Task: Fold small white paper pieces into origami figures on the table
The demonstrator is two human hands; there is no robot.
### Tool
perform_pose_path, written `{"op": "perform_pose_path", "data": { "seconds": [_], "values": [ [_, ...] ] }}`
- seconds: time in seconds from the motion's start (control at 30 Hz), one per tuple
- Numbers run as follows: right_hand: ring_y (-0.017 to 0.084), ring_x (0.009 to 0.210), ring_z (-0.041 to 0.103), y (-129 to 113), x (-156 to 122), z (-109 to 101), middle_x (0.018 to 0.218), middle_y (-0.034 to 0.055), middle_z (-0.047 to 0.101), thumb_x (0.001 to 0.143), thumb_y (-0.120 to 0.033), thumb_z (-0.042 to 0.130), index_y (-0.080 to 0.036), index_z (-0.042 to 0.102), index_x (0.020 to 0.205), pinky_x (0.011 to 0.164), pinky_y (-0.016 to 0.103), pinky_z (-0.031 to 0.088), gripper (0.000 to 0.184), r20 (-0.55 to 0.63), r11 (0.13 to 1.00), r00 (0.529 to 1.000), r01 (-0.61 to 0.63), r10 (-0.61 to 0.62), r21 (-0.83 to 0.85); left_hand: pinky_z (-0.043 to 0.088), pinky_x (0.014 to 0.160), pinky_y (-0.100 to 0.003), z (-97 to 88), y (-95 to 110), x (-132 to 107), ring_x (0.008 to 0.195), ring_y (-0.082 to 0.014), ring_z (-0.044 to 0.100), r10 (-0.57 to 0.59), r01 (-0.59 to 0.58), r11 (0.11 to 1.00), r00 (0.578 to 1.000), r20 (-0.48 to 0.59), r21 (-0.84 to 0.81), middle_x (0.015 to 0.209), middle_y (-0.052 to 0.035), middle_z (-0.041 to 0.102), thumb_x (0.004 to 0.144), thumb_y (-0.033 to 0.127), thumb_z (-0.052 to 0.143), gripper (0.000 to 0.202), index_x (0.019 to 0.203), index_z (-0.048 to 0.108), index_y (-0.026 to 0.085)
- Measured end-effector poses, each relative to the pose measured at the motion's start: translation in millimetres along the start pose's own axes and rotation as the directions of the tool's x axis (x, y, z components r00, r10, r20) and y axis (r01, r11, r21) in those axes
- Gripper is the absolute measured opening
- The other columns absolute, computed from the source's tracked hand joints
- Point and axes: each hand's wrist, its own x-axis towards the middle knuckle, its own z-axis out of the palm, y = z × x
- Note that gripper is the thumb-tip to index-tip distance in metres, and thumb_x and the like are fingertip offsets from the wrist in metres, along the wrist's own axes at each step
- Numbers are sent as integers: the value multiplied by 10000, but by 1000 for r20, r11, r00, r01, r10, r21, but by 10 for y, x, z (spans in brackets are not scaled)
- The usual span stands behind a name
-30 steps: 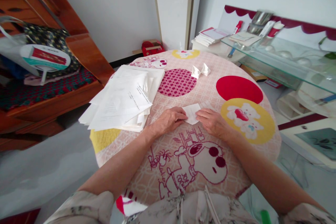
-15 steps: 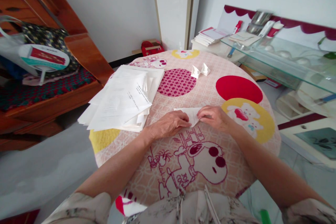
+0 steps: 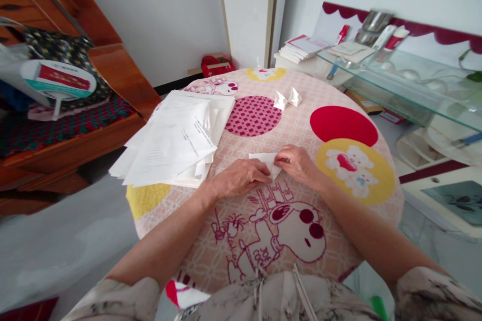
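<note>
A small folded piece of white paper [image 3: 268, 158] lies on the patterned tablecloth in front of me. My left hand [image 3: 246, 175] rests on its left side, with the fingers bent and pressed on the lower edge. My right hand [image 3: 297, 163] pinches the right part of the paper between thumb and forefinger. The paper's right side is turned inward, and some of it is hidden under my fingers. Farther back on the cloth stand two small folded white paper shapes [image 3: 286, 99], side by side.
A loose stack of printed white sheets [image 3: 169, 135] covers the table's left part. To the right is a glass shelf [image 3: 410, 85] with cups and containers. Booklets [image 3: 301, 47] are piled behind the table. A wooden bench [image 3: 75, 145] with a hand fan [image 3: 58, 80] stands left.
My right hand has moved a little left and up, bringing the paper's right side over toward the middle. My left hand stays nearly in place on the paper.
</note>
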Motion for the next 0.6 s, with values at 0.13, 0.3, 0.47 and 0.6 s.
{"op": "perform_pose_path", "data": {
  "seconds": [0.13, 0.3, 0.47, 0.6],
  "values": [
    [189, 774, 603, -13, -26, 44, 754, 53, 657, 896, -111, 670, -174, 725, 721, 724, 320, 452, 194, -39, 999, 999, -38, 36, -34, 552, 930, -312, 12, -22, -14, 1065, -198, 722, -6, 6, 1000, 1000, -24, -4, 1151, -61, 774, 994, 168, 605, 243, 1105, 797, 267],
    [184, 751, 586, -17, -15, 94, 727, 47, 633, 879, -98, 689, -167, 714, 694, 714, 319, 438, 199, -54, 995, 996, -75, 71, -66, 556, 921, -322, -11, -3, -5, 1062, -207, 727, -10, 9, 1000, 1000, -11, -9, 1142, -66, 781, 990, 149, 600, 246, 1110, 795, 240],
    [182, 742, 582, 5, -7, 120, 729, 42, 638, 879, -115, 686, -173, 715, 692, 708, 320, 437, 197, -56, 993, 995, -91, 87, -72, 554, 891, -300, -29, 32, 9, 1026, -192, 726, -33, 33, 999, 999, -9, -21, 1125, -74, 776, 991, 143, 582, 287, 1201, 757, 235],
    [184, 740, 597, 8, 7, 116, 725, 46, 653, 871, -121, 675, -179, 704, 672, 702, 321, 446, 210, -58, 993, 994, -95, 91, -66, 549, 845, -298, -13, 66, 21, 997, -200, 717, -33, 32, 998, 999, 23, 53, 1116, -62, 761, 988, 169, 586, 273, 1192, 750, 247]
  ]
}}
